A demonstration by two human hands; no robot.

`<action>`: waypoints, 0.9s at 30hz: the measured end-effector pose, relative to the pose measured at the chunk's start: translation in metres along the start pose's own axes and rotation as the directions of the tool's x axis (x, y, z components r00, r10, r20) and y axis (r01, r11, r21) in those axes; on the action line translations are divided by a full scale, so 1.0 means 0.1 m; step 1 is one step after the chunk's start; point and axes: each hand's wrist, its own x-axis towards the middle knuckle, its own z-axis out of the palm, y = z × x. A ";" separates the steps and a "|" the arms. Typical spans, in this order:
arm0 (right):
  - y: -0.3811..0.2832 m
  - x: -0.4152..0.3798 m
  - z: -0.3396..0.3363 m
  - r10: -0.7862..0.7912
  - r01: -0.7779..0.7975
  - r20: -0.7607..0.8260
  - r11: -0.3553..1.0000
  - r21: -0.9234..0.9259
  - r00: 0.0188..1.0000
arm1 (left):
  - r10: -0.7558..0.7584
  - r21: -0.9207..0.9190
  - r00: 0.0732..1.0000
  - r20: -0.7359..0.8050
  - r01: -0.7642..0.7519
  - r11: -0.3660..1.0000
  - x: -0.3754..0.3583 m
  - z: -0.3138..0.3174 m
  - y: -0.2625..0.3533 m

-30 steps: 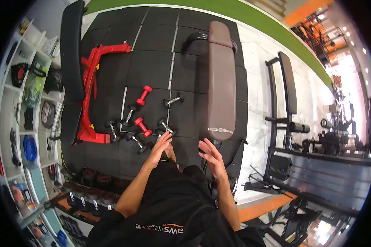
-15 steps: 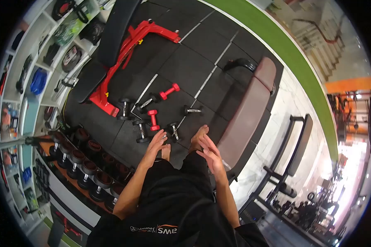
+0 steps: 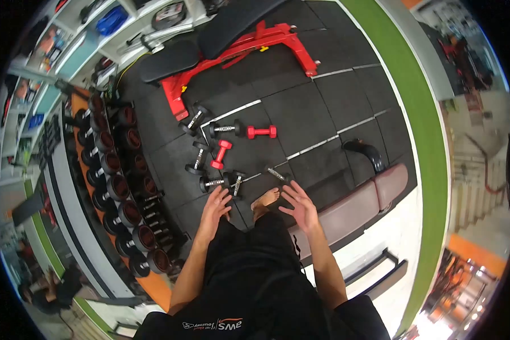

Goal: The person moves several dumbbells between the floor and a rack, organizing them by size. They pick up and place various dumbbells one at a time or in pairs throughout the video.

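Observation:
My left hand (image 3: pixel 214 211) is held out above the floor with its fingers apart and nothing in it. Just beyond its fingertips lie two black dumbbells with silver handles, one dumbbell (image 3: pixel 212 183) partly behind the other (image 3: pixel 237 184). My right hand (image 3: pixel 300 208) is likewise open, fingers spread, holding nothing. Nearest to its fingertips is a black dumbbell (image 3: pixel 276 173) on the floor, its right end by my fingers. Farther ahead lie a red dumbbell (image 3: pixel 221 154), a second red dumbbell (image 3: pixel 261 132) and several more black dumbbells (image 3: pixel 225 129).
A red-framed bench (image 3: pixel 243 45) with black pads stands ahead. To the right is a brown padded bench (image 3: pixel 345 212). A dumbbell rack (image 3: pixel 85 164) runs along the left, shelves (image 3: pixel 76 54) behind it. My bare foot (image 3: pixel 266 198) is on the black mat floor.
My view has turned, so the floor and benches appear rotated clockwise. My hands have moved slightly farther apart and stay open. The dumbbells still lie on the floor.

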 end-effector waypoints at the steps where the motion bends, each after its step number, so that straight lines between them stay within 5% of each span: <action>1: -0.10 0.03 0.02 0.017 -0.017 0.007 1.000 0.012 1.000 | 0.006 -0.045 1.000 -0.023 -0.007 0.999 -0.02 0.01 -0.07; 6: -0.15 0.21 0.07 0.110 -0.115 0.052 0.986 0.121 0.993 | 0.011 -0.096 0.995 -0.103 -0.021 0.995 -0.13 -0.12 -0.23; 17: 0.15 0.44 0.43 0.287 -0.287 -0.026 0.957 -0.046 0.958 | -0.025 -0.182 0.969 -0.244 -0.020 0.983 -0.18 -1.02 -0.52; 27: 0.70 1.83 -0.67 0.453 -0.426 -0.065 0.768 -0.478 0.889 | -0.097 -0.309 0.921 -0.378 -0.026 0.951 1.01 -1.18 -2.00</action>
